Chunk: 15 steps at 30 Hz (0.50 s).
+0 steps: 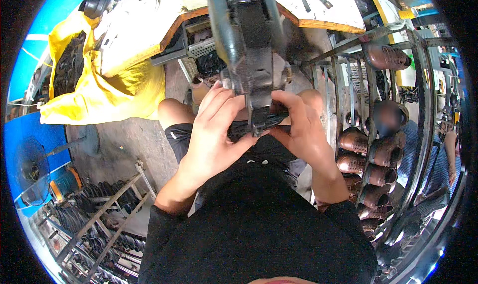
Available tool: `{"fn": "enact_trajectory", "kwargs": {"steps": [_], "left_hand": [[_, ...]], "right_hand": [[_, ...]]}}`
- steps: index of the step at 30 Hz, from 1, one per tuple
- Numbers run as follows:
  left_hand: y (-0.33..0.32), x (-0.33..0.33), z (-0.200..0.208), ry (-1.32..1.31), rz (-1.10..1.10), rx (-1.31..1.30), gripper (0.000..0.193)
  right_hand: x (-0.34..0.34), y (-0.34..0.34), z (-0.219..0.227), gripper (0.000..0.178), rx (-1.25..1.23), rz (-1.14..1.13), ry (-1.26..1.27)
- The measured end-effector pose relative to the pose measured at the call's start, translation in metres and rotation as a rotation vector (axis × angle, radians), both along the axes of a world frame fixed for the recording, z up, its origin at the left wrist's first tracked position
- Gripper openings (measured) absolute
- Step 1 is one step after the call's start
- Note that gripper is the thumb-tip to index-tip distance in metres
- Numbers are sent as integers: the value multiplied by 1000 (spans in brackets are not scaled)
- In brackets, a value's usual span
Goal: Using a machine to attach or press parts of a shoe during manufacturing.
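A dark machine (256, 40) with a narrow arm reaches down from the top to right in front of me. Around its lower tip I hold a dark brown and black piece (239, 130) that looks like shoe leather; most of it is hidden by the machine and my fingers. My left hand (216, 127) grips it from the left, thumb near the machine's tip and fingers curled over the far side. From the right, my right hand (301, 129) closes on the same piece with thumb and fingers bent.
A white worktable (144, 25) with a wooden edge curves around the machine. Beside it hangs a yellow sack (99, 100). On the right, a metal rack (420, 85) carries several brown shoes (353, 139), with a person (428, 149) behind it. A fan (32, 169) and another rack (99, 224) are at left.
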<state>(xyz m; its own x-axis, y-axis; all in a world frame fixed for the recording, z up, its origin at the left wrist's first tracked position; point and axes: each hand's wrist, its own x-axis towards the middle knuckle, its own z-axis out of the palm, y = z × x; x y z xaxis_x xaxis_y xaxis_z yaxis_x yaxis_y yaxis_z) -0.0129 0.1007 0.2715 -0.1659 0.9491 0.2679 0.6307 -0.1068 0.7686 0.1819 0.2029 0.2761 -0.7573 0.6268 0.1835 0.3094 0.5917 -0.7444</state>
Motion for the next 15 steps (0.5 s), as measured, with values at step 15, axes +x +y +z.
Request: {"fn": "enact_trajectory", "kwargs": {"steps": [15], "left_hand": [[-12, 14, -52, -801, -118, 4, 62]], "right_hand": [[26, 22, -147, 122, -665, 101, 278]]}}
